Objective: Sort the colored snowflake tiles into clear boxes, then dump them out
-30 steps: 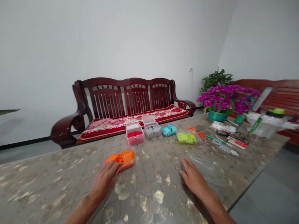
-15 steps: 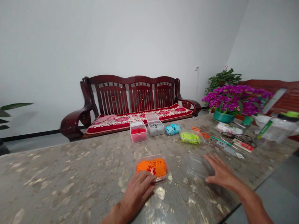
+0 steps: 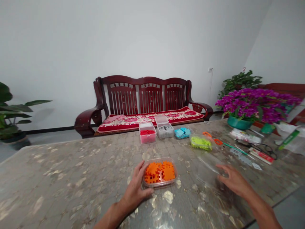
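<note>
A clear plastic box of orange toothed pieces (image 3: pixel 160 172) rests on the table in front of me. My left hand (image 3: pixel 137 186) is around its left side, thumb and fingers apart, touching its edge. To the right, my right hand (image 3: pixel 232 179) pinches the right edge of a clear lid (image 3: pixel 207 170), which is tilted and slightly blurred. Further back stand a box of red pieces (image 3: pixel 147 135), a box of grey pieces (image 3: pixel 165 130), a pack of blue pieces (image 3: pixel 182 133) and a box of yellow-green pieces (image 3: pixel 200 142).
Orange rings (image 3: pixel 217 142), a green stick (image 3: pixel 230 146), grey pieces (image 3: pixel 240 156), glasses (image 3: pixel 258 146) and a red-and-white packet (image 3: pixel 261 156) lie at the right. Purple flowers (image 3: pixel 254 101) stand behind them. A wooden bench (image 3: pixel 147 95) is beyond the table (image 3: pixel 71 171).
My left hand has shifted from the front of the orange box to its left side. My right hand has closed on the lid's edge, and the lid is now tilted. The view has turned left.
</note>
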A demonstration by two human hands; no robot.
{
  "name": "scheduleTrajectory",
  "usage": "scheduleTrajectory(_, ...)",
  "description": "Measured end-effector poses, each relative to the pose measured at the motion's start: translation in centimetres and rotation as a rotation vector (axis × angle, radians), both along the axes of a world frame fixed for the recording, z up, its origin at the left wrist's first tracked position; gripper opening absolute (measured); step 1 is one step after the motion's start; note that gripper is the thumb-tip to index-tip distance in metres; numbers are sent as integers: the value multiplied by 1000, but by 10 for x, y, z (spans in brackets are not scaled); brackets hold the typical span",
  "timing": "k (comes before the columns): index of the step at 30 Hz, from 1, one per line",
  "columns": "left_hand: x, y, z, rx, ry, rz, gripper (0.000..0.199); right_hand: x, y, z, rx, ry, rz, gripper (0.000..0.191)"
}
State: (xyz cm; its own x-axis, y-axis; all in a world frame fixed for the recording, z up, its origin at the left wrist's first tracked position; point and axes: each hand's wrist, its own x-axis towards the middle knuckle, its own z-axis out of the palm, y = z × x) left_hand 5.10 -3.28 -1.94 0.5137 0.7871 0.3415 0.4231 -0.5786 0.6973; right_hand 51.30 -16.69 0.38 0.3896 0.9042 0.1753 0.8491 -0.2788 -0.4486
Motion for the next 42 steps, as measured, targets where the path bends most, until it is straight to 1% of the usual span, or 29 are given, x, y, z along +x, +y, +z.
scheduleTrajectory(2,0,1,-3,-42,-34,-3,82,-2,1,-1,22,41,9,41)
scheduleTrajectory(4,-1,1,-3,-56,-45,-7,78,-6,1,0,44,40,16,36)
scheduleTrajectory(7,0,-1,0,-53,-15,-15,75,-14,0,6,78,-6,-48,31)
scheduleTrajectory(12,2,-6,7,-67,47,-19,68,-36,-1,25,154,-26,-131,30)
scheduleTrajectory(15,3,-9,10,-71,68,-17,67,-52,-1,34,199,23,-152,29)
scheduleTrajectory(18,4,-11,13,-64,86,-4,61,-68,0,39,241,87,-148,28)
scheduleTrajectory(22,4,-11,15,-47,113,12,57,-92,4,48,411,140,-112,28)
scheduleTrajectory(25,3,-9,13,-37,95,-10,61,-115,10,59,578,185,-59,26)
scheduleTrajectory(30,0,-7,12,-65,55,-29,60,-151,22,81,812,209,52,15)
scheduleTrajectory(32,-1,-8,14,-89,37,-39,60,-161,22,88,889,225,58,10)
scheduleTrajectory(34,-1,-9,14,-109,-2,-50,60,-171,20,92,949,303,64,7)
scheduleTrajectory(36,-2,-8,14,-147,-63,-37,60,-182,20,90,960,437,99,7)
scheduleTrajectory(37,-2,-8,13,-185,-104,-20,60,-187,21,87,939,510,129,8)
scheduleTrajectory(40,-4,-3,11,-307,-251,58,62,-200,33,70,808,689,227,12)
scheduleTrajectory(42,-5,0,13,-306,-304,94,62,-204,46,56,720,782,257,13)
